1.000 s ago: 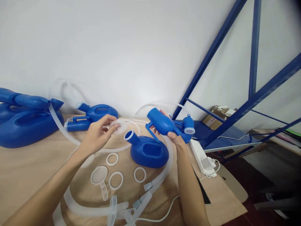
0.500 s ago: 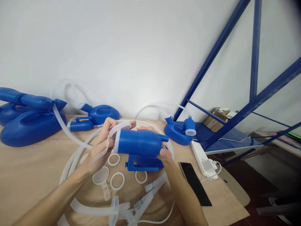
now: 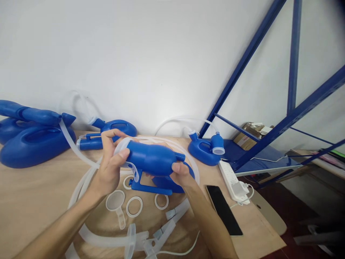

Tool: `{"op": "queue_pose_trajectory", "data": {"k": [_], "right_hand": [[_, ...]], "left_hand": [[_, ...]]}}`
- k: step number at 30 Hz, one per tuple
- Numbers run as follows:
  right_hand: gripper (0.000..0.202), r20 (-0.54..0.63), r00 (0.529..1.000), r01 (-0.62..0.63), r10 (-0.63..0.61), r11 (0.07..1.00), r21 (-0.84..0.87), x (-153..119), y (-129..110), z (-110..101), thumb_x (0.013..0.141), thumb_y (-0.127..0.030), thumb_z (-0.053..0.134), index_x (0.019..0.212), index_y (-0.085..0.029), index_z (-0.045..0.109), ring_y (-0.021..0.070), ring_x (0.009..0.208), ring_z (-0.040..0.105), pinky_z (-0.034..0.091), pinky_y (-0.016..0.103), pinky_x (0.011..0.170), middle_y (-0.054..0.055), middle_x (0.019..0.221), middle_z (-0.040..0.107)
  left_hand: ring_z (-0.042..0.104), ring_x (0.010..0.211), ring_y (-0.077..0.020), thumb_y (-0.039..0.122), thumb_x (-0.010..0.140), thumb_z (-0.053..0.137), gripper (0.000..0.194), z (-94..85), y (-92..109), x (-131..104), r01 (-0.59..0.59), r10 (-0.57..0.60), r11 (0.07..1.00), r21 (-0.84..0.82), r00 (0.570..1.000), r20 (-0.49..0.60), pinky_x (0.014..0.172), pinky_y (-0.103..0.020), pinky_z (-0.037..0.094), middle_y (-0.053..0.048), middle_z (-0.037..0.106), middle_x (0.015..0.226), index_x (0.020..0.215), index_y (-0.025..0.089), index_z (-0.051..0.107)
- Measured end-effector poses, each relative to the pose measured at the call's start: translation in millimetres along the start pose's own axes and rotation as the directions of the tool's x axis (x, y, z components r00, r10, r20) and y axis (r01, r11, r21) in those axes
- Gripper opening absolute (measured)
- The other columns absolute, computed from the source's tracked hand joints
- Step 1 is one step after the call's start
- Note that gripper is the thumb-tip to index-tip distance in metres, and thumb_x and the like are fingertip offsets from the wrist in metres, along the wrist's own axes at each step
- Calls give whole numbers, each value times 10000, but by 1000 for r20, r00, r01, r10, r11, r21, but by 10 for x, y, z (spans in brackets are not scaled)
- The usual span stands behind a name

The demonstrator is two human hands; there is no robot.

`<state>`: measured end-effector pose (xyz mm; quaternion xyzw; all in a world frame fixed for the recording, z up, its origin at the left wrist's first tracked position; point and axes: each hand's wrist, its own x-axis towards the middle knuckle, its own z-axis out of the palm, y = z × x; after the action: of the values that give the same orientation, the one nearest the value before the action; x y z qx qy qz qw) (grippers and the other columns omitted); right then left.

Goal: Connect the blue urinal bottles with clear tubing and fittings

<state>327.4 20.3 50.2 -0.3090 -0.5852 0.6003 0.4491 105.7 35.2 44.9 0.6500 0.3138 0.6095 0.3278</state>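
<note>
In the middle, above the table, is a blue plastic bottle-shaped cup with a handle below and a narrow spout on the right. My left hand grips a translucent white cap at the cup's wide left end, thumb in front. From the cap a perforated strap curls down beside the handle. My right hand holds the cup's spout end, its thumb on the front; the other fingers are mostly hidden behind. Behind the cup, a blue container is partly covered.
White rings and a translucent cap with a tab lie below my hands. Clear tubing coils around them. Blue urinal-like containers stand along the wall. A phone and a power strip lie at right.
The cap, earlier tilted beside the cup's mouth with its strap dangling, now sits against the mouth. My left thumb has come to its front. The cup has shifted left and tilts downward to the right.
</note>
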Motion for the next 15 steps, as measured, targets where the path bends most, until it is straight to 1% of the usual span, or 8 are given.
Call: {"op": "queue_pose_trajectory", "data": {"k": [2, 4, 5, 7, 9, 10, 12, 15], "right_hand": [[724, 29, 999, -36, 34, 995, 93, -6, -63, 45, 712, -626, 694, 1275, -171, 702, 353, 962, 744, 627, 446, 711, 135, 1111, 775], [608, -11, 999, -29, 30, 998, 58, -7, -116, 70, 734, -495, 764, 1270, -211, 716, 309, 1023, 728, 629, 365, 691, 105, 1273, 731], [568, -30, 1000, -10, 10, 1000, 12, -5, -127, 74, 730, -428, 799, 1258, -232, 725, 283, 1030, 719, 627, 326, 675, 84, 1329, 706], [527, -41, 999, 25, -27, 999, -32, 2, -116, 72, 710, -335, 837, 1220, -244, 744, 228, 938, 714, 610, 268, 603, 59, 1315, 705], [489, -47, 999, 23, -20, 998, 55, 13, -85, 63, 713, -320, 819, 1188, -228, 756, 196, 814, 704, 595, 250, 544, 54, 1185, 745], [481, -64, 998, 25, -17, 992, 126, 20, -73, 60, 717, -329, 800, 1185, -224, 756, 198, 795, 705, 603, 261, 546, 52, 1138, 755], [509, -112, 993, 54, -27, 967, 250, 35, -64, 58, 699, -343, 780, 1195, -231, 748, 230, 857, 723, 642, 312, 624, 49, 1123, 761], [575, -104, 994, 63, -30, 942, 330, 59, -64, 73, 651, -350, 794, 1210, -228, 737, 270, 1008, 723, 652, 353, 777, 63, 1205, 755]], "left_hand": [[672, 1142, -278, 492, 965, 536, 530, 19, 32, -5, -20, 28, 996, -83, 994, 105, 985, -442, 561, -74, 690, 1240, 1433, 302, 376], [662, 1162, -278, 444, 957, 580, 442, 57, 75, -11, -75, 71, 997, 8, 976, 204, 1050, -433, 530, -74, 700, 1229, 1362, 269, 558], [669, 1124, -268, 426, 964, 580, 340, 84, 87, -14, -97, 77, 990, 98, 978, 193, 1035, -415, 530, -70, 714, 1173, 1242, 243, 651], [679, 989, -233, 412, 980, 568, 248, 140, 83, -14, -72, 63, 979, 192, 997, 55, 936, -373, 553, -52, 719, 1027, 1035, 217, 711], [667, 894, -206, 418, 996, 538, 259, 178, 48, -1, -12, 26, 996, 89, 988, -152, 850, -346, 569, -34, 693, 948, 992, 217, 702], [665, 891, -202, 421, 1001, 525, 263, 186, 29, 11, 1, 2, 1000, 9, 976, -217, 840, -339, 573, -31, 686, 949, 991, 221, 694], [672, 960, -211, 426, 999, 507, 258, 183, 1, 34, 3, -30, 995, -102, 964, -265, 896, -344, 574, -32, 695, 1001, 988, 232, 678], [671, 1083, -248, 459, 993, 459, 290, 172, 1, 37, 32, -66, 983, -180, 980, -186, 1001, -393, 558, -49, 713, 1104, 1029, 244, 649]]}}
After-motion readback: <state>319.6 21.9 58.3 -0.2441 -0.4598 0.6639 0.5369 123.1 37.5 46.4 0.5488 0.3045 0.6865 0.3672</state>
